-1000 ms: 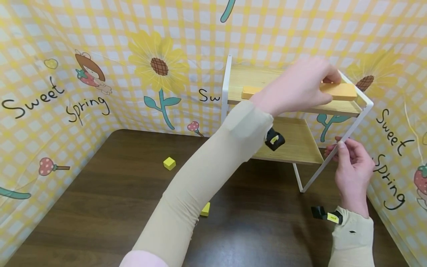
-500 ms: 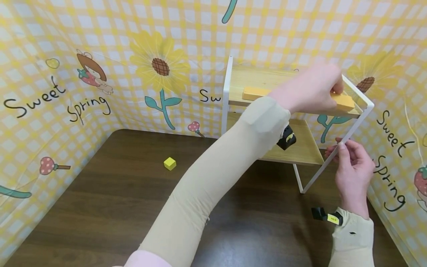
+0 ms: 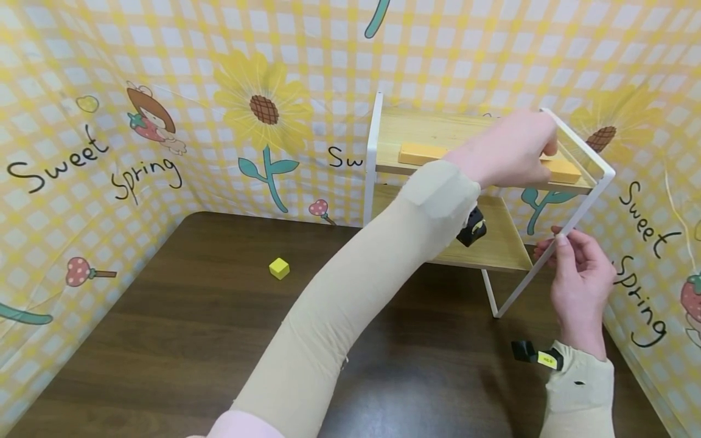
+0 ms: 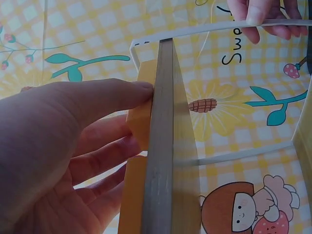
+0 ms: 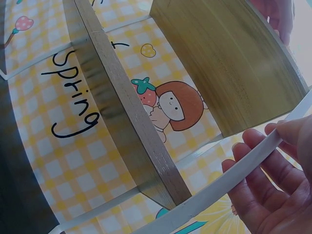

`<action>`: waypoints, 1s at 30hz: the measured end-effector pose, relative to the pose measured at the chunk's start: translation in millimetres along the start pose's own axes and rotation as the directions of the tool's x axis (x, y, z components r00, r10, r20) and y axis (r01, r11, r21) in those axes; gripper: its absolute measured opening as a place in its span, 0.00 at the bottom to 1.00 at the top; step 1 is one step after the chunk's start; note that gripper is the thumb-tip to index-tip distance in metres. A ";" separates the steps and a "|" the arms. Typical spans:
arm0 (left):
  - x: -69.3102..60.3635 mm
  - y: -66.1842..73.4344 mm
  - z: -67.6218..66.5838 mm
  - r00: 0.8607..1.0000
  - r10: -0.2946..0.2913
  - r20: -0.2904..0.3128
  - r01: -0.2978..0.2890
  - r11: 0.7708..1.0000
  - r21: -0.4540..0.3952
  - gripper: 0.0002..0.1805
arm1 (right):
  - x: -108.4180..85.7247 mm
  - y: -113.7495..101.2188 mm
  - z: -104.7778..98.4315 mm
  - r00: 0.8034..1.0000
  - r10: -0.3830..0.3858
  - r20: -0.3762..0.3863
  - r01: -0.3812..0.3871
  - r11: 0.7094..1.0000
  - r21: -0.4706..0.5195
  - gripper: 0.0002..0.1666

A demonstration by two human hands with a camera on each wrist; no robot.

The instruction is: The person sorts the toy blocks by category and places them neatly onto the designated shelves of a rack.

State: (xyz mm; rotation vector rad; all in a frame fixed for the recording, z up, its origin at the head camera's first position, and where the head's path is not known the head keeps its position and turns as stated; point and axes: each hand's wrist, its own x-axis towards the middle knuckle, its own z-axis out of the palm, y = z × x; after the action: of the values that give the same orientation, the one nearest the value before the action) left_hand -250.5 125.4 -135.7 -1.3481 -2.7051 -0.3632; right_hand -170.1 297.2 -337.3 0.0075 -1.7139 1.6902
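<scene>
A two-tier shelf rack point(image 3: 427, 126) with wooden boards and a white frame stands at the right in the head view. My left hand point(image 3: 512, 147) pinches an orange block point(image 3: 564, 170) at the right end of the top board. In the left wrist view, the thumb lies on the front of that block and the fingers reach behind it. Another orange block point(image 3: 420, 153) lies farther left along the front edge, partly covered by my left forearm. My right hand point(image 3: 582, 283) holds the white side rail point(image 5: 234, 178), thumb on one side and fingers on the other.
A yellow cube point(image 3: 279, 268) sits on the dark wooden tabletop point(image 3: 181, 340), left of the rack. The lower board point(image 3: 498, 237) hangs below the top one. Checked cloth point(image 3: 328, 73) with printed flowers walls in the back and sides.
My left hand has moved slightly right and down, bringing its orange block lower at the front of the top board. The left forearm now covers a second yellow cube. My right hand stays put.
</scene>
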 end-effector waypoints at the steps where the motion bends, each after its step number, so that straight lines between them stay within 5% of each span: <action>1: -0.4 0.2 -0.3 1.000 -0.014 0.005 0.014 1.000 -0.010 0.13 | 0.0 0.1 -0.1 1.000 -0.001 0.000 0.001 1.000 0.003 0.19; 3: -1.4 0.9 -1.6 0.999 -0.039 0.016 0.040 0.999 -0.025 0.03 | -0.2 0.4 -0.3 1.000 0.000 0.000 0.000 1.000 0.008 0.19; 6: -5.1 2.5 -4.7 0.997 -0.063 0.034 0.065 0.997 -0.051 0.22 | -0.2 0.4 -0.6 1.000 0.002 0.000 -0.002 1.000 0.018 0.18; 12: -19.3 5.7 -10.9 0.999 -0.052 0.002 0.052 0.996 -0.066 0.27 | -0.3 0.4 -0.5 1.000 0.006 0.003 -0.006 1.000 0.027 0.17; 24: -55.8 6.1 -8.7 0.988 0.089 -0.123 -0.087 0.996 0.027 0.29 | 0.1 0.6 -0.2 0.999 -0.040 0.011 0.040 0.999 0.034 0.15; 30: -76.0 2.9 -0.2 0.980 0.115 -0.161 -0.113 0.993 0.021 0.30 | -0.2 2.4 -1.0 0.999 -0.052 0.017 0.051 0.998 0.036 0.15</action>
State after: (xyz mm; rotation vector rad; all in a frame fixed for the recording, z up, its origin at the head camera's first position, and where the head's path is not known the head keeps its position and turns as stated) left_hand -202.3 68.3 -149.6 -1.3969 -2.4829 -0.4257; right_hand -170.6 298.3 -339.5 0.0825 -1.6820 1.6875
